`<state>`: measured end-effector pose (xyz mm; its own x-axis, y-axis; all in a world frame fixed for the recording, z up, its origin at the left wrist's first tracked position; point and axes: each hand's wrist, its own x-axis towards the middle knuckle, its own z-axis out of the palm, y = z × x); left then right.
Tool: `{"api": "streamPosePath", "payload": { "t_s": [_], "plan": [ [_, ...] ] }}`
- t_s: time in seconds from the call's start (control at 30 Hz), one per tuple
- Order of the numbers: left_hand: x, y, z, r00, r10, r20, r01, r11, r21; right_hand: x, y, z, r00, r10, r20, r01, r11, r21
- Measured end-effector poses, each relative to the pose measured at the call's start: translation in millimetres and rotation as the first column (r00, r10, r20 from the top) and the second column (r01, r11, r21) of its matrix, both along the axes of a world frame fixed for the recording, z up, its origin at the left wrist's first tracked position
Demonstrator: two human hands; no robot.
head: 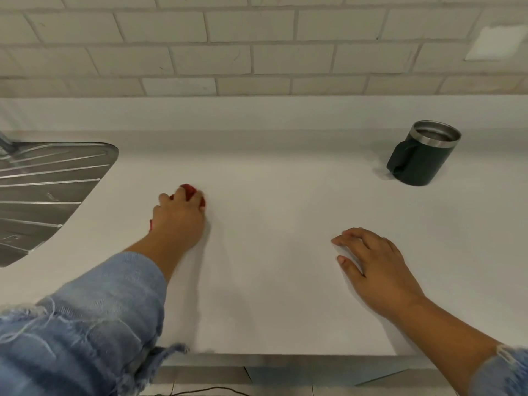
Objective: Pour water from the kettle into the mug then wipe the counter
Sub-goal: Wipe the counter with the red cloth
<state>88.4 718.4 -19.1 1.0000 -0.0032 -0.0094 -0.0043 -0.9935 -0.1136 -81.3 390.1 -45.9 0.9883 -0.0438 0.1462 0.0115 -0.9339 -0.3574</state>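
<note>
A dark green mug (423, 154) with a steel rim stands upright at the back right of the white counter (271, 210), its handle turned left. My left hand (178, 215) grips a small red cloth (190, 191) and holds it down on the counter left of centre; only bits of the cloth show past my fingers. My right hand (377, 261) rests on the counter near the front right, fingers relaxed and holding nothing. No kettle is in view.
A steel sink drainboard (43, 195) is set into the counter at the left. A white tiled wall (257, 47) runs along the back with a white plate (495, 42) at top right. The counter's front edge (285, 357) is close below my arms.
</note>
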Motion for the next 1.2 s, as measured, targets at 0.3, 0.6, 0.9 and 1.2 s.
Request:
{"api": "streamPosePath", "payload": {
  "t_s": [0.3,0.6,0.9,1.2],
  "plan": [
    [-80,-97,-11,0.874,-0.468,0.13,0.484,0.863,-0.148,-1,1,1,1.0,-0.006,0.013,0.006,1.0,-0.008],
    [33,16,-17,0.996,-0.071,0.049,0.075,0.992,-0.099,-2,2,0,1.0,-0.019,0.003,0.019,0.999,-0.03],
    [43,73,11,0.982,0.187,0.023,-0.173,0.944,-0.281,1,1,-2,0.999,-0.037,-0.022,0.036,0.998,-0.054],
    [-137,-92,26,0.839,-0.518,0.168,0.536,0.734,-0.417,1,2,1,0.999,-0.031,-0.032,0.03,0.999,-0.04]
  ]
}}
